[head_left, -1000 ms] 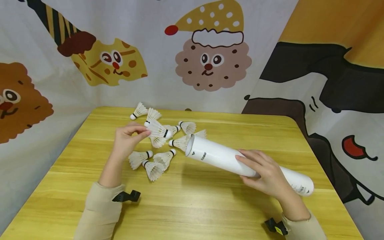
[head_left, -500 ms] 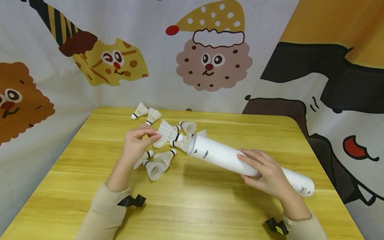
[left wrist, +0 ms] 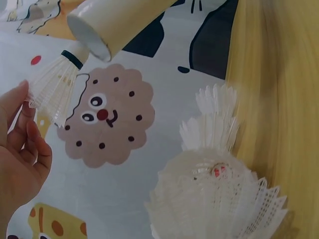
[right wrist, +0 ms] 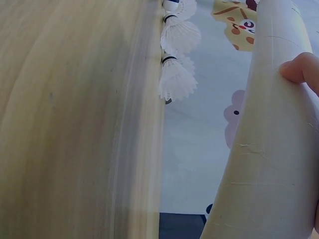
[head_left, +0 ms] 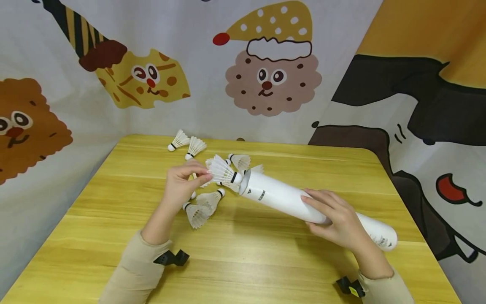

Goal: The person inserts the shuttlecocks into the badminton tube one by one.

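Between thumb and fingers my left hand [head_left: 181, 184] pinches a shuttlecock [head_left: 223, 169] by the feather rim. Its cork end, with a black band, points at the mouth of a long white tube [head_left: 279, 198]. In the left wrist view the shuttlecock [left wrist: 59, 79] has its cork close by the tube's open end [left wrist: 102, 37]; whether they touch I cannot tell. My right hand [head_left: 336, 217] grips the tube round its middle, tilted with the mouth up and to the left. The thumb lies along the tube [right wrist: 271, 129] in the right wrist view. The inside of the tube is hidden.
Several loose shuttlecocks lie on the yellow wooden table [head_left: 258, 261], such as one at the back [head_left: 195, 147] and one in front [head_left: 197, 215]. Some are partly covered by the left hand and the tube mouth. A printed curtain [head_left: 190, 118] hangs behind the table.
My left hand has moved to the right with the shuttlecock, bringing its cork from left of the tube up to the mouth. The right hand and tube have stayed nearly still.
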{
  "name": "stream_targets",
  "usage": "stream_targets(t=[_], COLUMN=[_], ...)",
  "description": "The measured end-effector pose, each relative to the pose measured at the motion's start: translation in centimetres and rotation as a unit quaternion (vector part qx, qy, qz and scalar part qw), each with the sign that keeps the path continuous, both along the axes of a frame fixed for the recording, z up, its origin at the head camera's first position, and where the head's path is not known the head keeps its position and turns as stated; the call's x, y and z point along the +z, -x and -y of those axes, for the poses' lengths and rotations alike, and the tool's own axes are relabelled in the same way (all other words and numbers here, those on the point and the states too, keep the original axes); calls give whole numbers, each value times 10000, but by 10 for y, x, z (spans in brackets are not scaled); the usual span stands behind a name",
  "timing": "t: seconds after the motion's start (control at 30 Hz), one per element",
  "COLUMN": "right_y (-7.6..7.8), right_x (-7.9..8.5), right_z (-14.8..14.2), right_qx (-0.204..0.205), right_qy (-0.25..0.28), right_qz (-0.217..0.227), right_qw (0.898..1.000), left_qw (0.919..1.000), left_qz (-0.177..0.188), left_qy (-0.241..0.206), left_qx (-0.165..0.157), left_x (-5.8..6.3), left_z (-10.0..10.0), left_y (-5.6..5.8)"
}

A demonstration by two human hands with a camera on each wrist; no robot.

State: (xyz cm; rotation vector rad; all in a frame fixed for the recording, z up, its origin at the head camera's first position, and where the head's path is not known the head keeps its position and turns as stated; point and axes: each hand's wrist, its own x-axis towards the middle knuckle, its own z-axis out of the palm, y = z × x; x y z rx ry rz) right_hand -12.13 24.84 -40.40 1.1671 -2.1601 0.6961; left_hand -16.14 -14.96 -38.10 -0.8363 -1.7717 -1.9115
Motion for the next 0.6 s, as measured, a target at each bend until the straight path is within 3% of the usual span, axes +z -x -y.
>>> stream_targets(t=[0.6], right_y=[2], right_x=[-5], right_z=[1], right_qx=[51], right_qy=[28], right_qz=[-70], right_qw=[10000], left_qw=[9993], left_qz=[-185], left_qy=[328], left_qx=[-60], left_x=[-7], left_z=[-28], left_y=[-4])
